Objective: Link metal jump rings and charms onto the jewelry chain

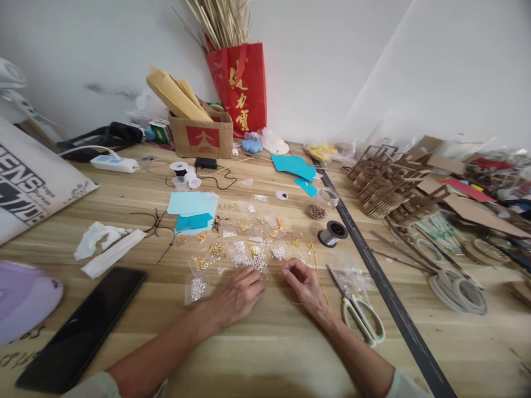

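Note:
My left hand (239, 294) rests on the wooden table with its fingers curled down and closed, just in front of a pile of silver findings (258, 261). Its fingertips are hidden, so I cannot see what they hold. A short gap to the right, my right hand (305, 283) is closed with thumb and forefinger together; anything between them is too small to make out. A thin gold chain (316, 264) lies along the outer side of that hand. Small clear bags of gold findings (201, 262) and silver findings (198, 288) spread out beyond and left of my hands.
White-handled scissors (365, 320) and a wire spool (332, 234) lie right of my hands. A black phone (83, 329) is at the left. Blue cards (193, 203) lie farther back. A dark strip (384, 287) crosses the table, with brown woven baskets (385, 182) beyond it.

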{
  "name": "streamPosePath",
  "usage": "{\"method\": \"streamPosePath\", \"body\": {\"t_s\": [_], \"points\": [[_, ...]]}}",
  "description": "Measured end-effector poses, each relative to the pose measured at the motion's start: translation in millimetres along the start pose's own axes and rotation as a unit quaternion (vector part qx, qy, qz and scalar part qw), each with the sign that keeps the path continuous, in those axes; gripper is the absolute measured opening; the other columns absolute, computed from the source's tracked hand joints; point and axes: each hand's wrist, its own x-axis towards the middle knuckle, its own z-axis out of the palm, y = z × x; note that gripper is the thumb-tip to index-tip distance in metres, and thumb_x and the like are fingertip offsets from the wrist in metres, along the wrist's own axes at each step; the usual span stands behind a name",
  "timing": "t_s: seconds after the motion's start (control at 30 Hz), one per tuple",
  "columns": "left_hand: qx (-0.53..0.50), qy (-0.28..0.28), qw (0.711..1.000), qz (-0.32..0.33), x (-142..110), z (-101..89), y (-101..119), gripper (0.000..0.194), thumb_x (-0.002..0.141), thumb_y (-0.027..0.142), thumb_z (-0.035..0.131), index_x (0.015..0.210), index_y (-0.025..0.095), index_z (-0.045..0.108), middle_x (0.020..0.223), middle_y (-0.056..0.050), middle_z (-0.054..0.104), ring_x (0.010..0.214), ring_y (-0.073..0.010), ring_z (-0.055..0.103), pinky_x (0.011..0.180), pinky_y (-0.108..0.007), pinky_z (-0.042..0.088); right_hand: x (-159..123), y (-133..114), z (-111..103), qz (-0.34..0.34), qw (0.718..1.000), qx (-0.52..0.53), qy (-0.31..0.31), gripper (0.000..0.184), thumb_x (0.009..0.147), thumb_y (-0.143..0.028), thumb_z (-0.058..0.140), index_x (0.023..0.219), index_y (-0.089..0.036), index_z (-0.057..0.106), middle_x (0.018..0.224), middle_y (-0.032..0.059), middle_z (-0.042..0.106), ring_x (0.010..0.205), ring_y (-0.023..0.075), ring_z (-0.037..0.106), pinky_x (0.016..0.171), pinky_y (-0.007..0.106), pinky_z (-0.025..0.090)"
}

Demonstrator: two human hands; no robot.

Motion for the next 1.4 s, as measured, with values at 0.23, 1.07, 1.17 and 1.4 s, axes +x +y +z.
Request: {"method": "streamPosePath", "body": {"t_s": [0.23, 1.07, 1.17, 1.4], "points": [[-0.012, 0.008, 1.0, -0.008, 0.5, -2.5, 1.2, 0.026, 0.096, 0.016, 0.047, 0.075, 0.016, 0.062, 0.075, -0.003, 0.057, 0.079, -0.0187, 0.052, 0.073, -0.031, 0.047, 0.9, -0.8, -0.3, -0.004, 1.0, -0.011, 0.003, 0.023, 0.088, -0.041, 0.061, 0.08, -0.019, 0.061, 0.071, 0.0002, 0.056, 0.065, 0.0151, 0.05, 0.059, 0.025, 0.039], [-0.033, 0.019, 0.999, -0.028, 1.6, -1.9, -1.7, 0.019, 0.093, 0.014, 0.052, 0.079, 0.016, 0.064, 0.077, -0.004, 0.062, 0.079, -0.0187, 0.055, 0.07, -0.031, 0.046, 2.0, 1.2, -1.8, 0.0, 1.0, -0.025, -0.003, 0.025, 0.088, -0.044, 0.06, 0.081, -0.02, 0.061, 0.071, -0.0005, 0.055, 0.064, 0.0151, 0.048, 0.058, 0.026, 0.037], [-0.036, 0.021, 0.999, -0.023, 1.9, -2.1, -2.1, 0.02, 0.094, 0.014, 0.051, 0.078, 0.017, 0.064, 0.076, -0.003, 0.061, 0.079, -0.0185, 0.054, 0.071, -0.03, 0.046, 2.0, 0.1, -1.7, -0.002, 1.0, -0.024, -0.004, 0.025, 0.088, -0.044, 0.059, 0.081, -0.02, 0.06, 0.07, -0.0004, 0.055, 0.064, 0.0154, 0.049, 0.058, 0.026, 0.037], [-0.033, 0.019, 0.999, -0.023, 1.0, -1.5, -2.7, 0.021, 0.094, 0.016, 0.051, 0.078, 0.017, 0.064, 0.076, -0.003, 0.061, 0.079, -0.0187, 0.054, 0.07, -0.031, 0.047, 2.2, 1.6, -1.7, -0.004, 1.0, -0.025, -0.005, 0.024, 0.088, -0.043, 0.06, 0.081, -0.02, 0.06, 0.072, -0.0003, 0.056, 0.066, 0.0158, 0.05, 0.06, 0.026, 0.038]]}}
